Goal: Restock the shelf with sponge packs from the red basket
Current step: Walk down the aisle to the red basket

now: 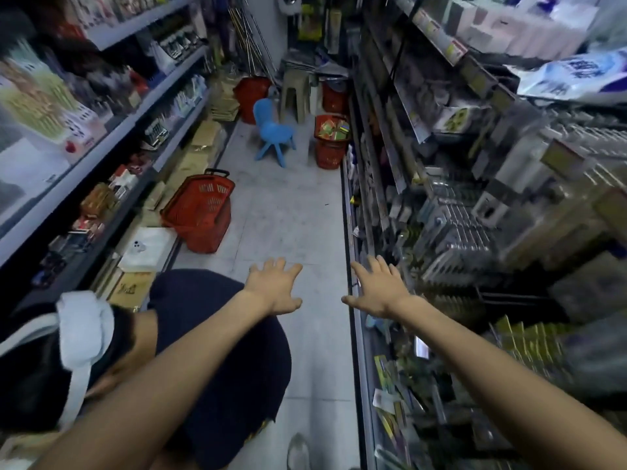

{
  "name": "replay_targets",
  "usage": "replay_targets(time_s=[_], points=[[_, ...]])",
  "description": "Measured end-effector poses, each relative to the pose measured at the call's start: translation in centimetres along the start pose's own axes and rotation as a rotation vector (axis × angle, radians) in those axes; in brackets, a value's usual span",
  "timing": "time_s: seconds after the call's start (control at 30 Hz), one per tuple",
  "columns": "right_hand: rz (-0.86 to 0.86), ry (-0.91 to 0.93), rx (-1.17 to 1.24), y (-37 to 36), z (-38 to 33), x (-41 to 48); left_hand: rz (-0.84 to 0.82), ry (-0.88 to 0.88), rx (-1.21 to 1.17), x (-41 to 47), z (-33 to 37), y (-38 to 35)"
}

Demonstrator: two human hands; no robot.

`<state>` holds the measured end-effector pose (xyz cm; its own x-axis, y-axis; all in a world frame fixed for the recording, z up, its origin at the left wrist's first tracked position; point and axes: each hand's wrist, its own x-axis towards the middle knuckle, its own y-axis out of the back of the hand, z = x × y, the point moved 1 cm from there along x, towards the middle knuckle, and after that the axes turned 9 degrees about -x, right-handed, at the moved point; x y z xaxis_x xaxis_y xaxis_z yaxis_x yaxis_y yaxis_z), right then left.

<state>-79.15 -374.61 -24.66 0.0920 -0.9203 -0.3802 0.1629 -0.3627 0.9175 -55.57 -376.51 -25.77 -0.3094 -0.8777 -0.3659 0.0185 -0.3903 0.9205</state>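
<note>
We cannot read the blurred shelf (pixel 475 215); our left hand (pixel 274 286) and right hand (pixel 376 290) hover, each grip spread open, holding nothing; the red basket (pixel 318 128) of packs (pixel 334 128) sits far ahead.

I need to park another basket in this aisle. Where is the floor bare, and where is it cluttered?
Bare: the tiled floor between the near red basket and the right shelf, ahead of the open left hand and right hand. Crowded: the aisle's far end, with the blue chair, the filled red basket stacked on another, and a stool.
</note>
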Motion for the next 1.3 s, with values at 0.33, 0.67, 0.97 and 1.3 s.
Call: replay_targets(time_s=[0.33,0.67,0.97,1.3], points=[[-0.056,0.005,-0.017,3.4,3.7,21.3,-0.102,0.072,-0.027,19.2,-5.9,4.5],[-0.115,0.110,0.001,9.7,9.0,46.5,-0.172,0.201,-0.091,43.7,-11.5,14.2],[-0.158,0.096,-0.008,15.0,14.1,65.3,-0.057,0.151,-0.112,59.5,-15.8,20.5],[-0.138,0.091,-0.015,24.3,16.9,90.2,-0.057,0.176,-0.153,82.0,-26.5,28.8]])
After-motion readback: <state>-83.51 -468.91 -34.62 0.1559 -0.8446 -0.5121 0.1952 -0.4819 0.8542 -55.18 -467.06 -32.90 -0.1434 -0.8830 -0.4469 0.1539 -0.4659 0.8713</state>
